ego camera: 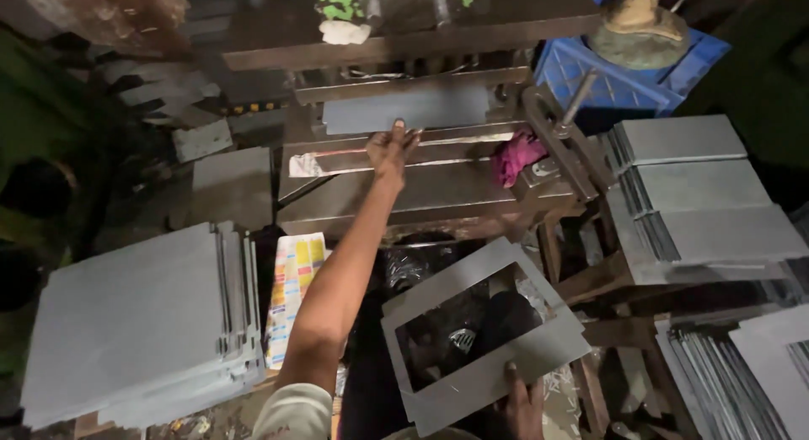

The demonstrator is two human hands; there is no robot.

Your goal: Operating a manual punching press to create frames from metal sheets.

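Right hand (524,404) grips cut-out sheet (484,335); left hand (391,147) presses sheet (404,107) on press bed (438,191).

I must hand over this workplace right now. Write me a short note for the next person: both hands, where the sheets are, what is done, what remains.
Left hand: stretched forward, fingertips on the grey metal sheet lying in the press.
Right hand: grips the lower edge of a punched sheet with a large rectangular cutout, held over the lap.
Stack of plain sheets: at the left.
Further grey sheet stacks: at the right.
Done: one sheet has its window cut out.
Left: the sheet in the press shows no cutout; the left stack is tall.
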